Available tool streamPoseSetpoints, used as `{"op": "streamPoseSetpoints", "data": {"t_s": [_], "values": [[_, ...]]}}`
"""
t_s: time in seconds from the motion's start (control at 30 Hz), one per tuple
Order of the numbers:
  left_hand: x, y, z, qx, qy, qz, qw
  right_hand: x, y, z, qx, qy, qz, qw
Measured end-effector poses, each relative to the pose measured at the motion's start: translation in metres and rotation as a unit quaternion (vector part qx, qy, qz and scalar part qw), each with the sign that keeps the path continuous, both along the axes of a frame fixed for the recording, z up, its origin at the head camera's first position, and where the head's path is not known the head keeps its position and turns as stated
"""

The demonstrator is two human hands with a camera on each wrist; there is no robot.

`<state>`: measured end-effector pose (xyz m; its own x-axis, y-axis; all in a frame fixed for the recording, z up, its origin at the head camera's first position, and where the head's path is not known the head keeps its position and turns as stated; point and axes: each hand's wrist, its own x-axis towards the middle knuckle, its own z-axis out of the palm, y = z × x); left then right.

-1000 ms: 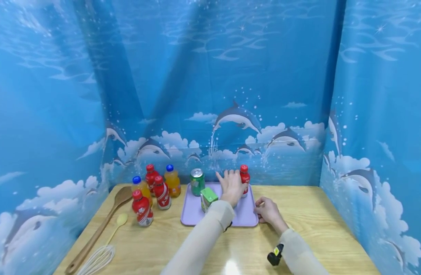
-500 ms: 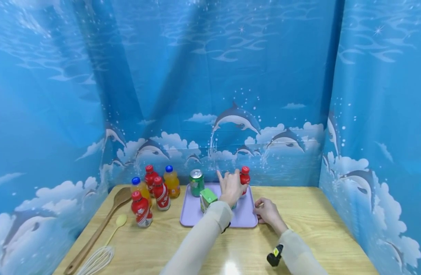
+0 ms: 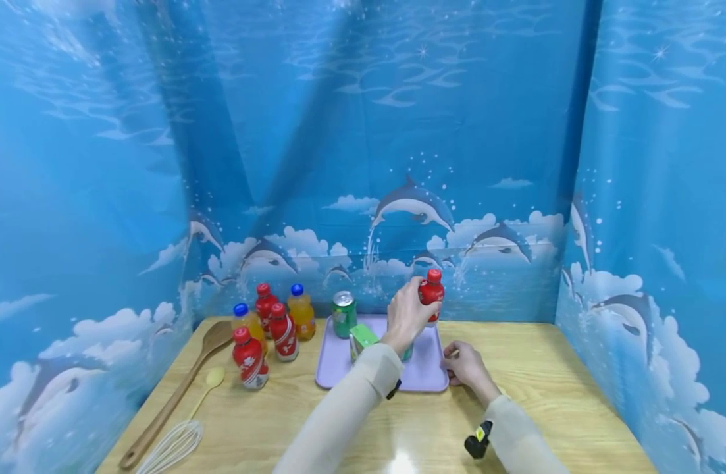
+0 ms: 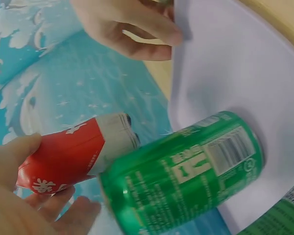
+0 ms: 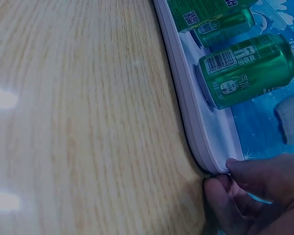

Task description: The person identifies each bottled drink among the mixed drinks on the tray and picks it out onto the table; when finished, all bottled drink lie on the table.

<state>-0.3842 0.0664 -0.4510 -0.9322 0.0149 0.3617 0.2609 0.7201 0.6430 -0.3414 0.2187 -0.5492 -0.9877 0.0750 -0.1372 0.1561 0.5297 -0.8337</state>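
My left hand (image 3: 409, 313) grips a small red bottle (image 3: 432, 287) above the back right of a lilac tray (image 3: 333, 376). The bottle's white base shows clear of the tray in the left wrist view. Close beside it stands a green drink can (image 4: 186, 171), mostly hidden behind my left hand in the head view. At the tray's right edge my right hand (image 3: 468, 370) pinches the rim, thumb on top, as the right wrist view shows. A second green can (image 3: 343, 317) and a green-topped drink carton (image 3: 363, 337) stand on the tray's left half.
Left of the tray, several red bottles (image 3: 251, 361) and two blue-capped orange drink bottles (image 3: 302, 315) stand grouped. A long wooden spoon (image 3: 176, 398) and a whisk (image 3: 176, 444) with a yellow handle lie at the table's left. A blue dolphin-print curtain (image 3: 363, 164) surrounds the table.
My left hand has closed round the red bottle and raised it from the tray, slightly to the right. The right hand has stayed at the tray's edge.
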Motion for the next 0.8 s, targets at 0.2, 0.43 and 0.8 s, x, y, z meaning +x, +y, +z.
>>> {"op": "streamPoseSetpoints", "data": {"t_s": [0.2, 0.43, 0.8], "values": [[0.006, -0.003, 0.01, 0.083, -0.008, -0.023, 0.9962, 0.002, 0.001, 0.0, -0.002, -0.007, -0.001, 1.0], [0.006, -0.014, 0.021, 0.167, -0.026, -0.045, 0.9847, 0.003, -0.001, -0.001, -0.006, 0.0, -0.001, 1.0], [0.01, -0.031, 0.044, 0.31, -0.07, -0.061, 0.9461, -0.003, -0.001, 0.002, 0.027, -0.032, 0.003, 0.9991]]}}
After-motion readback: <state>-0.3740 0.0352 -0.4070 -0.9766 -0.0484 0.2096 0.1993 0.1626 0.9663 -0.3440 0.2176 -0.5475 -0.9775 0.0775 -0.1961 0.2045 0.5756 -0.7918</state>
